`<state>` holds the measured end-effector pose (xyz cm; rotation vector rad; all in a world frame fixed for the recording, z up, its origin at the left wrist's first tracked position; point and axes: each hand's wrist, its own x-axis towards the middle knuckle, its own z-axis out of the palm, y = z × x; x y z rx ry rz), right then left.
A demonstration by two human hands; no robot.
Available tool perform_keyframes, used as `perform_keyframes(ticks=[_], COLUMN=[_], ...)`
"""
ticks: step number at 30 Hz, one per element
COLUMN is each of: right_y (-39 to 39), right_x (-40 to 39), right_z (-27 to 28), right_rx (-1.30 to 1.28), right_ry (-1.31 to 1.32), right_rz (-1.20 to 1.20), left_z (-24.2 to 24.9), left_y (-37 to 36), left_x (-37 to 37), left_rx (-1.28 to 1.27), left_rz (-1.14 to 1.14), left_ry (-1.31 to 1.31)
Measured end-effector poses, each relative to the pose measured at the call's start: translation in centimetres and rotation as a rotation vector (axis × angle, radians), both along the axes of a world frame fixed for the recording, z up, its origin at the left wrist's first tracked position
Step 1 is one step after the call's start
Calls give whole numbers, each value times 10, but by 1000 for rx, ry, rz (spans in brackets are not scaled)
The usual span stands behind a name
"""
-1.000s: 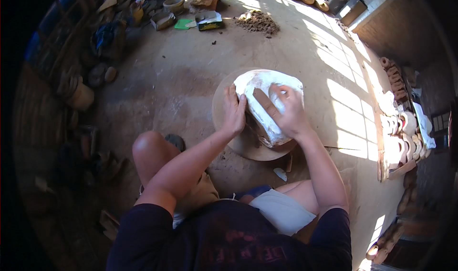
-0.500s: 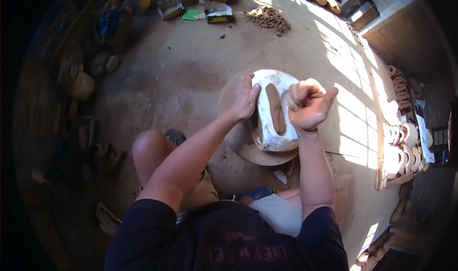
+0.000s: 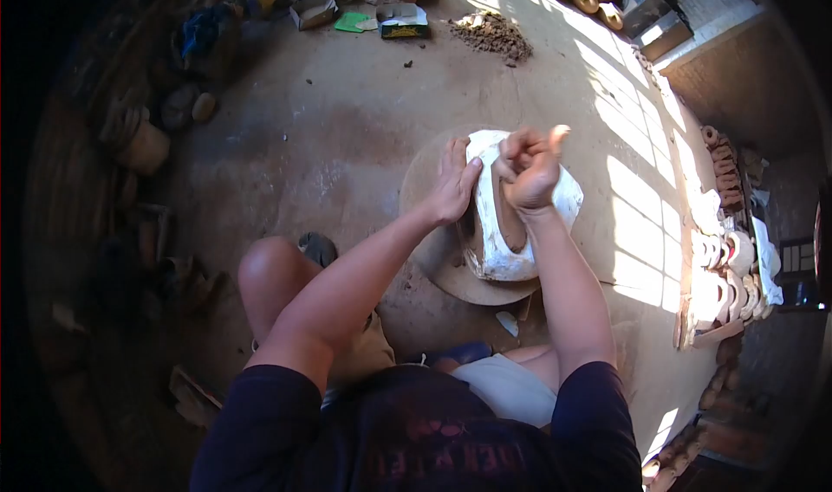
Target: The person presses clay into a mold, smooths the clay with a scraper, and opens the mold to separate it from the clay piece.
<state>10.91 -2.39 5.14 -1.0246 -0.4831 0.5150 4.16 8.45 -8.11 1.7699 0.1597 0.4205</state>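
Observation:
A white plaster mould (image 3: 503, 268) with a long opening rests on a round board (image 3: 418, 193) in front of me. Brown clay (image 3: 511, 230) lines the opening. Along the mould's left side my left hand (image 3: 451, 190) holds on, its fingers extended against the wall and its thumb at the upper edge. My right hand (image 3: 531, 177), slightly blurred, is over the clay with its fingers curled and its thumb stuck out. Its knuckles cover the upper part of the opening. No tool shows in either hand.
Crumbled clay (image 3: 490, 38) lies heaped on the floor ahead, near a small open box (image 3: 402, 26). Clay pieces and pale moulds (image 3: 726, 275) line the right side. A bucket (image 3: 143, 145) stands at left. A white shard (image 3: 508, 323) lies by the board.
My right hand has moved left and slightly up, from the mould's right edge to over the clay. My left hand stays at the mould's left side.

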Motion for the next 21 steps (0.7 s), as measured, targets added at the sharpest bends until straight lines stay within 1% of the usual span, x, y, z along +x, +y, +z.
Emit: perform_keyframes(ticks=[1,4,6,8,9,10,12,13,14,17,18,20,21], right_y=[9,23,28,27,30,35,31,31,31,30,20,3,-3], right_x=[1,20,30,33,30,18,23,24,25,4,8,4,2], right_z=[11,-13,-11,-5,6,26,-13,-21,-27,0,-4,-32,-32], right_rx=[78,-120,-234,-162,-129,-16,-170,-234,-175,-10,138,-3,-64], right_ry=[18,73,82,71,64,52,56,46,49,137,72,0,-51], right_rz=[-19,-23,-16,-21,-18,-66,20,54,-28,-141,-42,63,104], left_z=[2,-3,7,8,5,1,-5,-1,5,1,1,1,0], left_y=[2,-1,7,2,3,4,0,1,3,2,4,-1,-4], left_x=[3,-3,5,-2,2,5,-2,-2,1,1,3,0,1], left_rx=[-4,-39,-24,-26,-14,-5,-28,-50,-73,2,-23,-84,-78], left_rz=[11,-4,-20,-17,-3,10,-1,-25,-41,18,26,14,0], left_ry=[-1,-9,-42,-21,-27,-26,-25,-44,-70,13,-8,-34,-37])
